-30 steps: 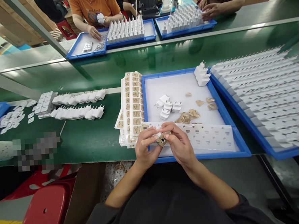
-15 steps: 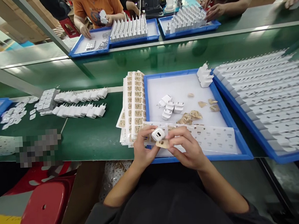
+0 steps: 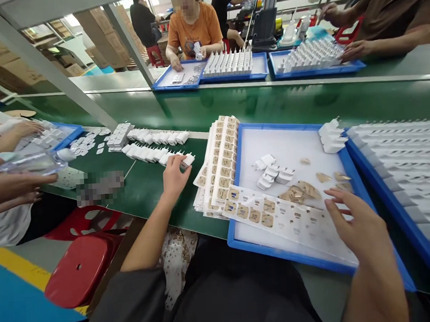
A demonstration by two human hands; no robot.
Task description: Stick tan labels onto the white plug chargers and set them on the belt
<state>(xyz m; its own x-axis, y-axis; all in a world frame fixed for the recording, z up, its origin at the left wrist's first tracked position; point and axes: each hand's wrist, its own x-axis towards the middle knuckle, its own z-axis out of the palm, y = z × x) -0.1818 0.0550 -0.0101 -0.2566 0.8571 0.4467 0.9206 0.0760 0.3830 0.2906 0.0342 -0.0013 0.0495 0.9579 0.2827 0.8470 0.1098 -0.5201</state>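
Note:
My left hand (image 3: 174,175) reaches out over the green belt and grips a white charger plug (image 3: 188,160) at the right end of the nearer row of plugs (image 3: 152,154). My right hand (image 3: 357,222) hovers over the blue tray (image 3: 297,260), fingers spread and holding nothing, above a clear sticker sheet (image 3: 287,217) with several tan labels. A few loose white plugs (image 3: 272,169) and peeled tan backings (image 3: 300,190) lie in the tray.
A stack of label sheets (image 3: 220,163) lies left of the tray. A second tray of white plugs (image 3: 404,164) sits to the right. A neighbour's hands (image 3: 5,181) work at the left. Across the belt, people handle plugs in blue trays (image 3: 231,67). A red stool (image 3: 79,269) stands below.
Both hands left the plug they held together in front of me. The left hand carried it left to the row on the belt; the right hand moved right over the tray. The view tilted up.

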